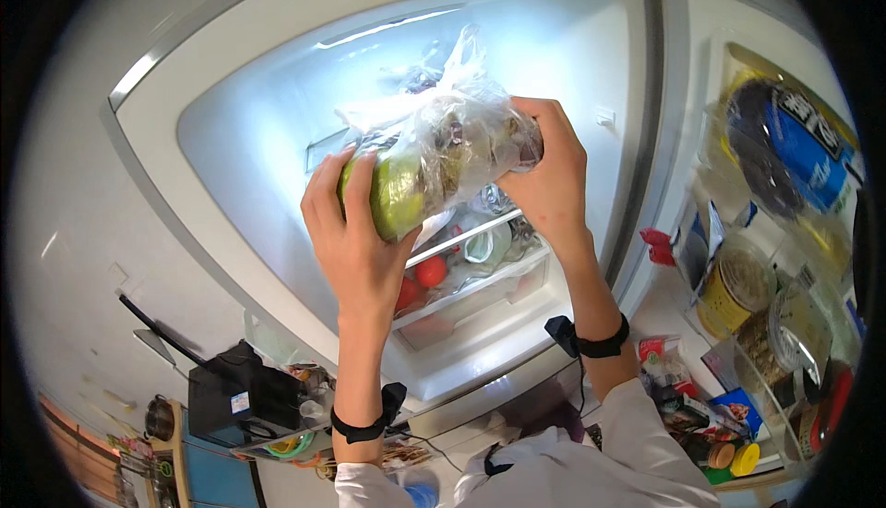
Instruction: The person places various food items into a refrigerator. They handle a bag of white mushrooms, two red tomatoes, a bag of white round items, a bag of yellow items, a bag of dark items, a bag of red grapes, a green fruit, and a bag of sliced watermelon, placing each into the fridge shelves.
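Both hands hold a clear plastic bag of produce in front of the open refrigerator. My left hand grips the left end, its fingers spread over a green fruit inside. My right hand is closed around the right end, where darker brownish round items show through the plastic. Their exact kind is hard to tell. The bag's knotted top points upward. Behind and below it are a shelf and a drawer with red round items and bagged food. The bag hides part of the upper shelf.
The refrigerator's open door on the right carries a blue bag, a yellow-labelled jar and several packets and jars in its bins. At lower left stands a black box-shaped appliance. A blue cabinet lies beyond it.
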Demonstrator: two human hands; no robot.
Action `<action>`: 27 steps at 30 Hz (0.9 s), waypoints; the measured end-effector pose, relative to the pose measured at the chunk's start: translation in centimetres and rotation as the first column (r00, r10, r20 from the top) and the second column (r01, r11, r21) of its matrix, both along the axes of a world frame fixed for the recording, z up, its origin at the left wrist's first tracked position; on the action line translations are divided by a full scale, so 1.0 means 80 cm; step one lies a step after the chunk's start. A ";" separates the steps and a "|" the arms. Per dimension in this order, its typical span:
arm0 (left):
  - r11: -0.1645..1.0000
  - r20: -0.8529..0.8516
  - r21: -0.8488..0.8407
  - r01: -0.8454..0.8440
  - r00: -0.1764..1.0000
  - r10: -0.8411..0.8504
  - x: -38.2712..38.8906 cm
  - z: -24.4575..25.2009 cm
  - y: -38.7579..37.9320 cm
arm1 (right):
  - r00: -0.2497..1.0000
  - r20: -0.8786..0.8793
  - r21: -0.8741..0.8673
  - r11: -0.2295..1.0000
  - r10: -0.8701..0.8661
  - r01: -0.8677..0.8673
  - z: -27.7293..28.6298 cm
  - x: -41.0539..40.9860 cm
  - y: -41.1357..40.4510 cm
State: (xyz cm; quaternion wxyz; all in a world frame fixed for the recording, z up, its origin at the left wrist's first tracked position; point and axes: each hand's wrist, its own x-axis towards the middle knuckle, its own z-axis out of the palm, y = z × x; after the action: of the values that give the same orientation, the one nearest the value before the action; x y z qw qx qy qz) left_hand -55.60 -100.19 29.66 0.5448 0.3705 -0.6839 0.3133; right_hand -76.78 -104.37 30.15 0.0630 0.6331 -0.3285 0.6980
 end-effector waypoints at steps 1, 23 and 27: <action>1.000 -0.010 0.015 -0.013 1.000 0.013 0.000 0.001 -0.010 | 1.000 -0.014 0.003 1.000 0.000 0.000 0.003 0.001 -0.011; 0.952 -0.003 0.170 -0.255 0.966 0.260 0.004 0.026 -0.125 | 0.986 -0.163 0.197 0.980 0.018 0.014 -0.001 0.019 -0.161; 0.948 -0.031 0.186 -0.259 0.963 0.269 -0.003 0.023 -0.115 | 0.931 -0.363 0.228 0.964 -0.049 0.139 0.000 0.011 -0.145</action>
State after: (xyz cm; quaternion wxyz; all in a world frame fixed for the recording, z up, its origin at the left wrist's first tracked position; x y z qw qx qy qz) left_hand -55.83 -109.37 31.50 0.4810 0.5151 -0.6382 0.3099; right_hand -75.93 -115.98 30.19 0.0746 0.7345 -0.4271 0.5220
